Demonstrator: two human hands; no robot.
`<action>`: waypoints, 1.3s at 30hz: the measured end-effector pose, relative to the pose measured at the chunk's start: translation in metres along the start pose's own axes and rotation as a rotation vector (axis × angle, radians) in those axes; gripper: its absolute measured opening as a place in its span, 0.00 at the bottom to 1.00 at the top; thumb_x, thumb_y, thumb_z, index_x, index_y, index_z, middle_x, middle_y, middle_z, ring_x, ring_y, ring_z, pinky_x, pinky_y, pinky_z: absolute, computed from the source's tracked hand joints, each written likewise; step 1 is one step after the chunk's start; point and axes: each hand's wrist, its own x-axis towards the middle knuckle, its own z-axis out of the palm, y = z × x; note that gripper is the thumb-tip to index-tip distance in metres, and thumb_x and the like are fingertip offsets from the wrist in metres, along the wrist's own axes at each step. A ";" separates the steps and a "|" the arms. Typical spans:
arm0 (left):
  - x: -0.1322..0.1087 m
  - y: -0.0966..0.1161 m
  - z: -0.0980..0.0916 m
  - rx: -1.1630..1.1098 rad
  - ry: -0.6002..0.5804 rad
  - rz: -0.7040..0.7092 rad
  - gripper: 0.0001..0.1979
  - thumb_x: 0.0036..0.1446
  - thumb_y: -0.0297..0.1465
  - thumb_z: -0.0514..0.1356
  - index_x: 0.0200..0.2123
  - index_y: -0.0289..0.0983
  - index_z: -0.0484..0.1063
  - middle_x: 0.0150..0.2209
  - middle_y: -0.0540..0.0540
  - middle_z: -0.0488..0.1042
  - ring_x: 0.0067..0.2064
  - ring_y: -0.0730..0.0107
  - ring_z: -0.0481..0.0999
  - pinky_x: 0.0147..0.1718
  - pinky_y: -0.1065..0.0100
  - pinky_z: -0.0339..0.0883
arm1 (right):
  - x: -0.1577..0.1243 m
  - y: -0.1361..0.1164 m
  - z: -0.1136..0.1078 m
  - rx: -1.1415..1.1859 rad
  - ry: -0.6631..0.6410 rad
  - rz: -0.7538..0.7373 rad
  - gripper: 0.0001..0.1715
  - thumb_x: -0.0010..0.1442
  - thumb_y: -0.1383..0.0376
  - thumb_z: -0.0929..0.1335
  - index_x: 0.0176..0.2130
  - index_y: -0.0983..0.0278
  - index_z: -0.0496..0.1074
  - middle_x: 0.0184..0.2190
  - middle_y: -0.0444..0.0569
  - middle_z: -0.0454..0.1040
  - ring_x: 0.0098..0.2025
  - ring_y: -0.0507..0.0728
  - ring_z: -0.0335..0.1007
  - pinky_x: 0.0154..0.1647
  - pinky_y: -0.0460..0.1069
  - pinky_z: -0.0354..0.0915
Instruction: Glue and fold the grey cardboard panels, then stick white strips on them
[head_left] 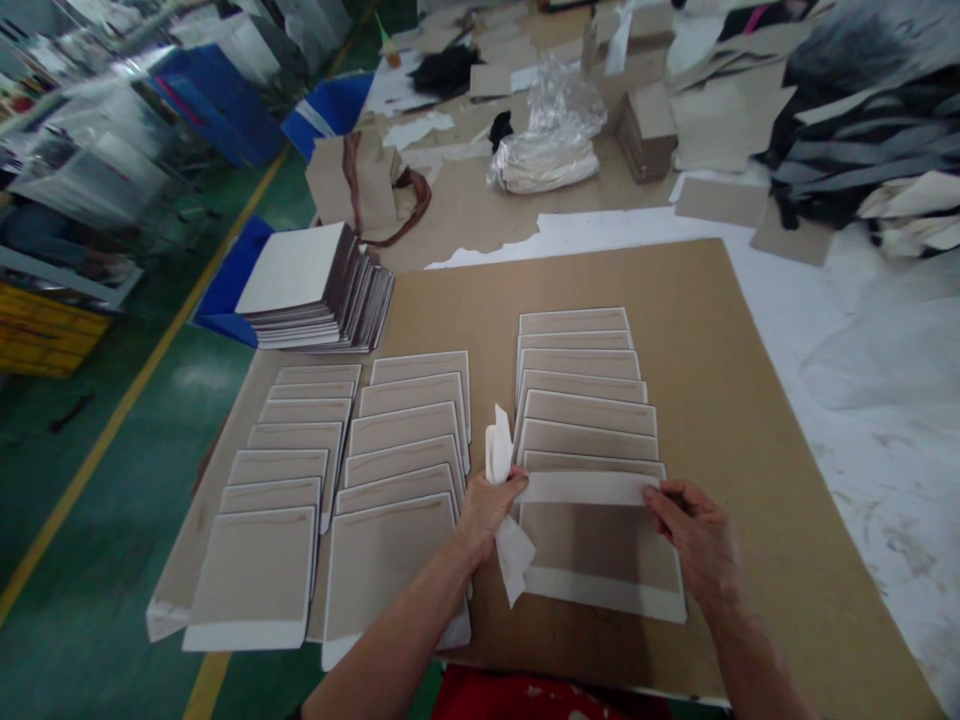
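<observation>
My left hand is closed on a bunch of white strips and also pinches the left end of a single white strip. At the strip's right end, the thumb and fingers of my right hand pinch it. The strip lies stretched across the upper part of the front beige panel, which has a white band along its lower edge. Behind it, several panels overlap in a column. Two more overlapping columns of panels, one in the middle and one at the left, lie beside it.
A tall stack of panels stands at the board's back left, by a blue bin. Farther back are a plastic-wrapped bundle, a cardboard stack and dark fabric strips. Green floor shows at the left.
</observation>
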 end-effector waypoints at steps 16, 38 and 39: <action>0.020 -0.016 0.024 0.119 0.232 0.102 0.10 0.60 0.36 0.64 0.34 0.34 0.74 0.27 0.53 0.72 0.29 0.73 0.73 0.31 0.67 0.70 | 0.013 0.030 -0.003 -0.164 0.190 0.011 0.31 0.43 0.43 0.74 0.34 0.64 0.73 0.19 0.40 0.66 0.21 0.52 0.59 0.19 0.46 0.56; 0.013 -0.003 0.042 0.180 0.430 0.164 0.10 0.49 0.33 0.67 0.34 0.35 0.74 0.26 0.51 0.75 0.29 0.68 0.75 0.31 0.68 0.66 | 0.011 0.023 -0.002 -0.290 0.230 0.001 0.29 0.45 0.43 0.72 0.34 0.64 0.74 0.18 0.42 0.66 0.20 0.54 0.60 0.19 0.47 0.56; 0.012 -0.002 0.042 0.180 0.436 0.171 0.09 0.48 0.33 0.67 0.33 0.35 0.73 0.26 0.51 0.76 0.29 0.67 0.76 0.31 0.68 0.66 | 0.012 0.023 -0.003 -0.293 0.227 0.002 0.29 0.46 0.43 0.72 0.34 0.64 0.74 0.18 0.42 0.66 0.21 0.54 0.61 0.20 0.47 0.57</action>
